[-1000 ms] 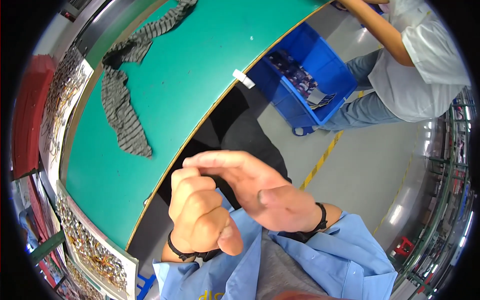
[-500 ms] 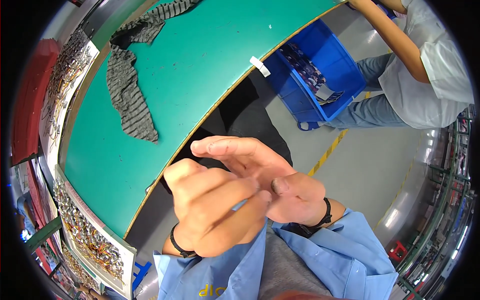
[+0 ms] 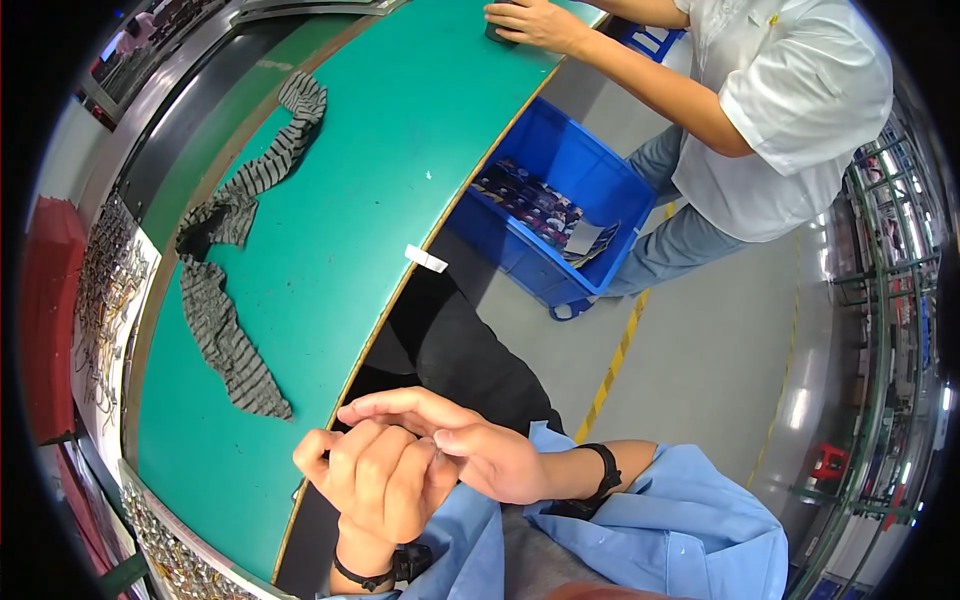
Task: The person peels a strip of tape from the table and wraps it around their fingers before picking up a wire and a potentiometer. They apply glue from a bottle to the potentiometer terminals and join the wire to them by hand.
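Head view. Striped grey cloth [image 3: 236, 212], one, on green bench [image 3: 335, 240]: ahead and left of both hands, apart from them; long axis bent, running lengthwise along the bench, near end toward the left hand [image 3: 378, 482], the nearer. Left fingers curled, meeting the cupped right hand [image 3: 492, 460]; contents, if any, cannot be told. Legible brands, labels, writing: none.

Black-striped grey cloth [image 3: 226, 338], green tabletop [image 3: 330, 230]; blue bin [image 3: 502, 252]
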`<action>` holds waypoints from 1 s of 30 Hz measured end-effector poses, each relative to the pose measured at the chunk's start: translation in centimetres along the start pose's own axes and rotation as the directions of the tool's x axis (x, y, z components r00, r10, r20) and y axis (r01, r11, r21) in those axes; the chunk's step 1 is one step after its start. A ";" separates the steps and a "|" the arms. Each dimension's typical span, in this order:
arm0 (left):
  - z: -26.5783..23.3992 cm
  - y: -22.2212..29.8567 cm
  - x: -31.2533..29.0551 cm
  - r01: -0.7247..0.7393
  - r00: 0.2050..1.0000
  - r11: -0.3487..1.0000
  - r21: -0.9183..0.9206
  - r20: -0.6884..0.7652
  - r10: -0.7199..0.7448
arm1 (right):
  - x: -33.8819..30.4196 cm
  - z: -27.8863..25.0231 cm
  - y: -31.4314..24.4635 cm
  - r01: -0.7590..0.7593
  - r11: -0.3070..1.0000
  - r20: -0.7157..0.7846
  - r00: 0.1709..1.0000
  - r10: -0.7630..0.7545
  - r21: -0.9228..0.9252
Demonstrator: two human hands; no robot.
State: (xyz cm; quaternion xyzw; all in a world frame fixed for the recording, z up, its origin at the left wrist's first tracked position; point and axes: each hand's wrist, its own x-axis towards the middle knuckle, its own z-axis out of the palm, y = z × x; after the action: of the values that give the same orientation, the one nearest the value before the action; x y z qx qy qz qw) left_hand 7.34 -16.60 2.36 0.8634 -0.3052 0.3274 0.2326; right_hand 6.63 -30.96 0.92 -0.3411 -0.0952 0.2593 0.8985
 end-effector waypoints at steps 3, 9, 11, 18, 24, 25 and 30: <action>0.0 -0.4 0.3 -0.027 0.999 0.999 0.042 0.025 0.026 | 0.6 -0.5 0.3 0.016 1.000 -0.001 1.000 -0.015 0.024; 0.3 -1.4 0.6 -0.090 0.990 0.994 0.067 0.119 0.081 | 0.8 -1.3 0.5 -0.043 0.999 -0.056 0.997 0.045 0.031; 0.5 -1.7 0.5 -0.090 0.988 0.995 0.052 0.134 0.082 | 0.8 -1.3 0.7 -0.109 0.993 -0.072 0.991 0.112 0.048; 1.5 -2.4 -0.1 -0.092 0.990 0.995 -0.023 0.108 0.094 | 0.9 -1.2 0.9 -0.156 0.987 -0.100 0.982 0.157 0.025; 2.4 -2.0 -0.9 -0.085 0.996 0.987 -0.135 -0.051 0.079 | 0.6 -0.9 1.0 -0.131 0.991 -0.120 0.984 0.132 0.020; 2.6 -2.0 -1.0 -0.092 0.994 0.982 -0.164 -0.074 0.080 | 0.5 -0.9 1.0 -0.131 0.991 -0.120 0.984 0.132 0.019; 3.0 -1.9 -1.4 -0.098 0.990 0.975 -0.197 -0.115 0.076 | 0.5 -0.8 1.2 -0.118 0.986 -0.166 0.976 0.137 0.119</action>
State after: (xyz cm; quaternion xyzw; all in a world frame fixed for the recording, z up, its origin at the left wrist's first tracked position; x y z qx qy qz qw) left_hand 9.03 -16.53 -1.08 0.8023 -0.3616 0.3503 0.3207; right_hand 6.86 -30.43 -0.46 -0.3187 0.0198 0.2906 0.9020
